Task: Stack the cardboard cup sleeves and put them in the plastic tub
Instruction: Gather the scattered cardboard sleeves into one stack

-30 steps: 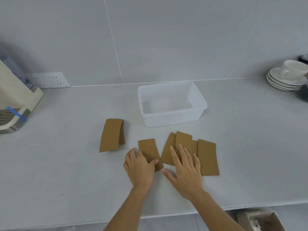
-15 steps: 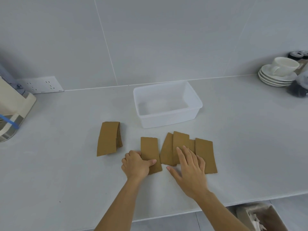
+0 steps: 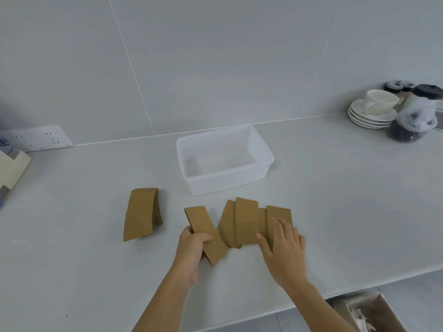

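Note:
My left hand grips one flat brown cardboard sleeve, tilted with its far end off the counter. To its right lie several loose sleeves, overlapping in a fan. My right hand rests flat on the rightmost sleeve, fingers spread. A neat stack of sleeves lies to the left. The clear plastic tub stands just behind the loose sleeves with nothing in it.
White cup on stacked saucers and dark-lidded jars stand at the back right. A wall socket and a beige appliance are at the left. A cardboard box sits below the counter's front edge.
My left hand has closed on the leftmost sleeve and lifted its near end. My right hand slid right onto the rightmost sleeve.

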`<state>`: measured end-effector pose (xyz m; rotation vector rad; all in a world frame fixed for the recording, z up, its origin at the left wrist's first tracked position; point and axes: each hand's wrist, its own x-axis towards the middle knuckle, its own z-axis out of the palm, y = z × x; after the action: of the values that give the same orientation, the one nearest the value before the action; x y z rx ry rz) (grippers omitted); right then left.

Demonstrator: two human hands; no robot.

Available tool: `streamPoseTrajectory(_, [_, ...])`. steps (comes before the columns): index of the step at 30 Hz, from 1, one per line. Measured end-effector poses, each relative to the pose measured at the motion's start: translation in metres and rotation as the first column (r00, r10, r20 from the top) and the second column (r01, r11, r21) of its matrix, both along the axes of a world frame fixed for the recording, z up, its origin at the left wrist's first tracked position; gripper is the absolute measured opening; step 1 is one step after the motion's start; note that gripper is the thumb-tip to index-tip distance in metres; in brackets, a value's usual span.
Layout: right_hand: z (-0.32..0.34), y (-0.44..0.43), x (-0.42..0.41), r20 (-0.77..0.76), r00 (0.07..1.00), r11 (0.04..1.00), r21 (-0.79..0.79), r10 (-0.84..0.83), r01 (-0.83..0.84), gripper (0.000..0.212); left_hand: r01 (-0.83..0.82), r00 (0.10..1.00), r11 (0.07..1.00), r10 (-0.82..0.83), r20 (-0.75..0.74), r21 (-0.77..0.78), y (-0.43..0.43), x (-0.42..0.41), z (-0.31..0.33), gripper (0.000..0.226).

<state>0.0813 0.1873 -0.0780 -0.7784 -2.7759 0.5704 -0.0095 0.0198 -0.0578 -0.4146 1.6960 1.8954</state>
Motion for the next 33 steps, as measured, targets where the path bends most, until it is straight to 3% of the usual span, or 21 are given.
streamPoseTrajectory(6, [-0.005,0.025,0.001,0.117,0.976,0.983,0.025,-0.182,0.180,0.067,-0.023,0.996,0.971,0.001,0.092,0.237,0.014,0.001,0.007,0.036])
streamPoseTrajectory(10, [-0.012,0.036,0.001,0.184,0.960,0.977,0.044,-0.212,0.208,0.084,-0.016,0.995,0.965,-0.011,0.101,0.262,0.027,0.003,0.008,0.036])
streamPoseTrajectory(14, [-0.016,0.044,0.002,0.199,0.963,0.983,0.032,-0.183,0.180,0.086,-0.021,0.993,0.954,-0.014,0.115,0.299,0.050,0.004,0.009,0.028])
streamPoseTrajectory(21, [-0.015,0.060,0.001,0.190,0.978,0.993,-0.064,-0.082,0.095,0.072,0.000,0.995,0.959,-0.027,0.091,0.284,0.084,0.000,0.015,0.018])
streamPoseTrajectory(26, [-0.009,0.074,-0.003,0.142,0.986,0.982,-0.154,-0.087,0.109,0.068,-0.058,0.995,0.954,0.033,0.090,0.295,0.098,-0.002,0.019,0.030])
streamPoseTrajectory(33, [0.003,0.083,-0.009,-0.057,0.997,0.834,-0.552,-0.052,0.012,0.032,-0.106,0.989,0.945,0.067,0.132,0.308,0.097,0.003,0.012,0.040])
